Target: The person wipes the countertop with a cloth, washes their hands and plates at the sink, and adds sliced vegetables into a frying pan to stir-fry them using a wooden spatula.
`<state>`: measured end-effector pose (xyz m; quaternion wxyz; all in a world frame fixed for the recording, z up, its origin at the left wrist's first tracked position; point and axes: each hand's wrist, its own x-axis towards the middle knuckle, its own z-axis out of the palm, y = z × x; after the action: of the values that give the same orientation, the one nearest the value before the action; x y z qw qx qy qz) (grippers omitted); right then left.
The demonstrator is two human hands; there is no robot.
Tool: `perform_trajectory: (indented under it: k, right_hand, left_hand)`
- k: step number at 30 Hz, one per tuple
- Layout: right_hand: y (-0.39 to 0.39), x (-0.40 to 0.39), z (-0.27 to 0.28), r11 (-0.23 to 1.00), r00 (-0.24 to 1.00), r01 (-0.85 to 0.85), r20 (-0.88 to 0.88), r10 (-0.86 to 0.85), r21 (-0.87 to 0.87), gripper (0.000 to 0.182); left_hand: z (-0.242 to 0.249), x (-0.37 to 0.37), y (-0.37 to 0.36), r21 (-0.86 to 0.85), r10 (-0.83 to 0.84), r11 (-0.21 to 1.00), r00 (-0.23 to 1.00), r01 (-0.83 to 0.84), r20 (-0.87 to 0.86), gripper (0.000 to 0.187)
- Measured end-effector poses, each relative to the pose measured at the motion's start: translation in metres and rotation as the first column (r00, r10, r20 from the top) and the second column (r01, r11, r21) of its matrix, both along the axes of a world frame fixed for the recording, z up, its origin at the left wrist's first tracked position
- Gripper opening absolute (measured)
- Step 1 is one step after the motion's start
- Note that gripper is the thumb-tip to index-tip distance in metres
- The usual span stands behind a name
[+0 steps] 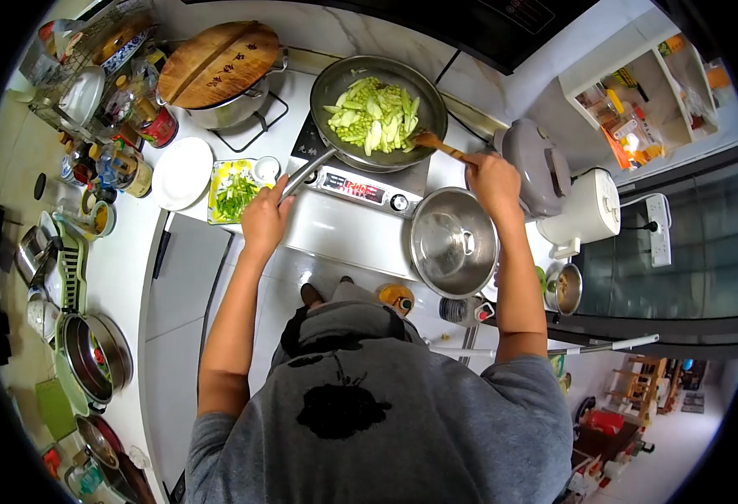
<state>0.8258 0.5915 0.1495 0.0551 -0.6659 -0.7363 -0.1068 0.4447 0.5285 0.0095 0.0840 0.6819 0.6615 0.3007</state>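
Note:
My left hand [265, 220] is closed around the handle of a dark frying pan [335, 80], which sits on an induction cooker [356, 186] with a lit red display. Inside the pan lies a heap of pale green sliced vegetables [376, 118]. A wooden spatula [440, 145] is gripped in my right hand [495, 181], its blade touching the right side of the heap. Below the right hand stands a steel bowl [453, 244] with a little something shiny in it. Beside my left hand are a patterned plate of chopped greens [235, 195] and a small white dish [266, 170].
A white plate [183, 174] and a pot with a wooden lid [218, 65] stand at the left, near several bottles [125, 168]. To the right are a grey rice cooker [533, 168], a white kettle [583, 210] and a small metal bowl [565, 290].

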Motion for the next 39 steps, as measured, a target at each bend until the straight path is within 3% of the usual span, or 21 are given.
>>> perform_trajectory:
  k: [3, 7, 10, 11, 14, 17, 21, 24, 29, 33, 34, 37, 39]
  right_hand:
    - [0.015, 0.013, -0.005, 1.0, 0.997, -0.007, 0.073, 0.004, 0.029, 0.019]
    - [0.064, 0.011, -0.045, 0.998, 0.998, -0.047, 0.031, 0.046, 0.033, 0.011]
    - [0.086, -0.01, -0.066, 0.964, 0.984, -0.176, 0.049, 0.169, 0.198, 0.011]
    - [0.092, -0.014, -0.075, 0.962, 0.977, -0.207, 0.083, 0.195, 0.18, 0.011]
    - [0.094, -0.03, -0.073, 0.932, 0.943, -0.319, 0.153, 0.295, 0.171, 0.015]
    - [0.069, -0.03, -0.027, 0.895, 0.929, -0.369, 0.14, 0.343, 0.25, 0.012]
    - [0.053, -0.004, 0.026, 0.97, 0.971, -0.184, 0.127, 0.204, -0.157, 0.014]
    - [0.05, -0.002, 0.021, 0.932, 0.968, -0.251, -0.052, 0.246, -0.262, 0.015]
    - [0.087, -0.033, -0.058, 0.977, 0.957, -0.203, -0.223, 0.184, -0.068, 0.018]
    - [0.117, -0.023, -0.072, 0.992, 0.876, -0.123, -0.467, 0.117, 0.017, 0.021]
    - [0.112, -0.019, -0.057, 0.992, 0.873, -0.125, -0.473, 0.118, 0.018, 0.022]
    - [0.073, -0.011, 0.009, 0.989, 0.964, -0.108, -0.255, 0.08, -0.098, 0.021]
    - [0.051, -0.013, 0.028, 0.958, 0.964, -0.205, -0.212, 0.162, -0.201, 0.021]
  left_hand:
    - [0.005, 0.001, -0.002, -0.081, 0.005, 0.997, 1.0, -0.005, 0.007, 0.041]
    - [-0.001, -0.001, -0.001, -0.046, -0.012, 0.999, 1.0, 0.013, 0.024, 0.04]
    - [-0.002, 0.0, -0.002, -0.042, -0.019, 0.999, 0.999, 0.02, 0.028, 0.04]
    - [-0.002, 0.0, -0.003, -0.045, -0.019, 0.999, 0.999, 0.02, 0.026, 0.041]
    - [-0.004, 0.001, -0.003, -0.053, -0.025, 0.998, 0.999, 0.026, 0.027, 0.041]
    - [-0.004, 0.001, -0.001, -0.061, -0.022, 0.998, 0.999, 0.025, 0.045, 0.042]
    - [0.003, 0.005, 0.0, -0.124, 0.011, 0.992, 1.0, -0.009, 0.016, 0.042]
    - [0.0, 0.004, -0.003, -0.147, 0.021, 0.989, 1.0, -0.017, 0.022, 0.042]
    - [0.001, 0.006, -0.002, -0.155, 0.022, 0.988, 0.999, -0.016, 0.037, 0.043]
    - [-0.002, 0.003, -0.001, -0.126, -0.001, 0.992, 0.998, 0.01, 0.069, 0.043]
    - [-0.001, 0.003, -0.002, -0.134, 0.003, 0.991, 0.998, 0.006, 0.069, 0.043]
    - [0.0, 0.005, -0.001, -0.143, 0.019, 0.99, 0.998, -0.009, 0.067, 0.042]
    - [0.001, 0.006, -0.001, -0.131, 0.023, 0.991, 0.998, -0.017, 0.05, 0.041]
